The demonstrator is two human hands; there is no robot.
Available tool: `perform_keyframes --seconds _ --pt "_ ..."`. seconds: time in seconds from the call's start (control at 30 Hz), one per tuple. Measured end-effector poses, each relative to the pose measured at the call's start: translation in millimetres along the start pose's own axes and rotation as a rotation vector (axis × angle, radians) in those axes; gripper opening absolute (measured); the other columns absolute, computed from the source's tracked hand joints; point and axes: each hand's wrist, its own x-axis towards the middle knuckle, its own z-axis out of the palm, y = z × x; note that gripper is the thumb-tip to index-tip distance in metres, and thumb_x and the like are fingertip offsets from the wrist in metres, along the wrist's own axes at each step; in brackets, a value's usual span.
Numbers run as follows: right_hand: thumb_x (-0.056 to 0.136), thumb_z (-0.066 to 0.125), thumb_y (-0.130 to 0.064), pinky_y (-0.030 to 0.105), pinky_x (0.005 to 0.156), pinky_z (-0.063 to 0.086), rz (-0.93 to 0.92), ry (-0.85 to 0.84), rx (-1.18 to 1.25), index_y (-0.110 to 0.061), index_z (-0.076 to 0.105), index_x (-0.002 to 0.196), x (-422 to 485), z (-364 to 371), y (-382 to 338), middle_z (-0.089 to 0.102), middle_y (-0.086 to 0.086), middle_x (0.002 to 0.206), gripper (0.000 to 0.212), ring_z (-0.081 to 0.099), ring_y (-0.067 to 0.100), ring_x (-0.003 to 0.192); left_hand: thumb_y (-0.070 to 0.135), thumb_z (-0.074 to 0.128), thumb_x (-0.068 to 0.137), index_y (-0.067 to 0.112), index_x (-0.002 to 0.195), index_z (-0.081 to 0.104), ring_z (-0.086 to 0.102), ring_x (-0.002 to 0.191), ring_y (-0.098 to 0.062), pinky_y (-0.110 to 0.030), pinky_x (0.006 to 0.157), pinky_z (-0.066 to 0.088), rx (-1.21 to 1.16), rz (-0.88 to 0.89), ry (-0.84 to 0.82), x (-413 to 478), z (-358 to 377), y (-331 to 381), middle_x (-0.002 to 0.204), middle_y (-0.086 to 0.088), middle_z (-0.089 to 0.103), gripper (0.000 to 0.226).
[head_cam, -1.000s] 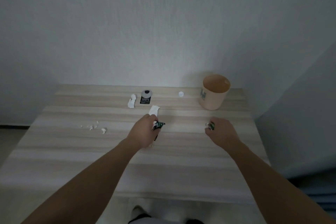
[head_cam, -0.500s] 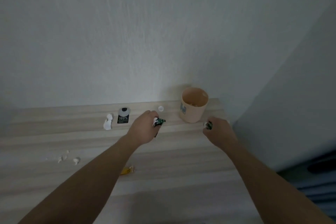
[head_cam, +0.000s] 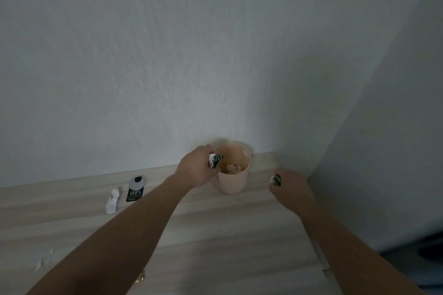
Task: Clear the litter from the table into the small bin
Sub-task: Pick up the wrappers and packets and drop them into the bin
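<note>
The small peach bin (head_cam: 236, 182) stands upright at the back of the wooden table (head_cam: 215, 235), with a few scraps inside. My left hand (head_cam: 196, 167) is at the bin's left rim, shut on a crumpled white and green wrapper (head_cam: 215, 160) that pokes out over the opening. My right hand (head_cam: 288, 190) hovers to the right of the bin, closed on a small dark and white scrap (head_cam: 275, 179). On the table to the left lie a crumpled white tissue (head_cam: 112, 201) and a black packet marked 100% (head_cam: 135, 189).
Tiny white crumbs (head_cam: 44, 260) lie near the table's left front. A small yellowish scrap (head_cam: 140, 278) peeks out beside my left forearm. A wall runs behind the table and another closes in on the right, past the table's right edge (head_cam: 318, 254).
Both hands moved toward the far end of the table. My left hand carried the wrapper from mid-table up to the bin's rim. My right hand, still closed, came alongside the bin. The view tilted up.
</note>
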Motion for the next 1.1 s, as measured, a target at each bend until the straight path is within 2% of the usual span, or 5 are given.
perform_keyframes --seconds 0.17,0.4,0.6,0.77,1.1 --pt "0.081 0.055 -0.023 0.035 0.058 0.036 -0.015 -0.049 0.053 -0.014 0.038 0.066 32 2 36 0.044 0.005 0.061 0.024 0.050 0.028 0.063 0.037 0.077 0.070 0.025 0.109 0.050 0.057 0.085 -0.019 -0.035 0.073 0.050 0.072 -0.066 -0.009 43 19 19 0.103 0.004 0.051 0.049" --pt "0.081 0.057 -0.021 0.037 0.060 0.037 0.001 -0.082 0.073 -0.015 0.037 0.065 55 10 60 0.046 0.006 0.064 0.026 0.050 0.030 0.066 0.040 0.079 0.066 0.023 0.118 0.046 0.056 0.088 -0.019 -0.034 0.073 0.049 0.093 -0.104 -0.023 78 44 21 0.111 0.002 0.049 0.064" --pt "0.087 0.054 -0.021 0.034 0.059 0.030 0.016 -0.127 0.059 -0.021 0.026 0.062 53 21 71 0.033 0.000 0.060 0.038 0.041 0.024 0.064 0.050 0.082 0.060 0.024 0.132 0.040 0.052 0.106 -0.020 -0.039 0.086 0.051 0.079 -0.095 -0.055 81 53 18 0.122 0.001 0.047 0.087" --pt "0.086 0.055 -0.022 0.034 0.060 0.032 0.032 -0.128 0.052 -0.015 0.036 0.067 49 24 66 0.043 0.006 0.065 0.027 0.049 0.027 0.067 0.052 0.081 0.061 0.027 0.142 0.029 0.039 0.126 -0.019 -0.038 0.100 0.044 0.024 -0.054 -0.100 79 50 14 0.143 0.002 0.036 0.099" --pt "0.083 0.056 -0.023 0.037 0.060 0.041 0.041 -0.097 0.054 -0.015 0.038 0.066 41 18 64 0.048 0.008 0.065 0.026 0.052 0.030 0.067 0.054 0.073 0.072 0.021 0.145 0.025 0.031 0.137 -0.022 -0.039 0.108 0.035 0.069 -0.023 -0.090 64 43 13 0.153 -0.001 0.029 0.094"
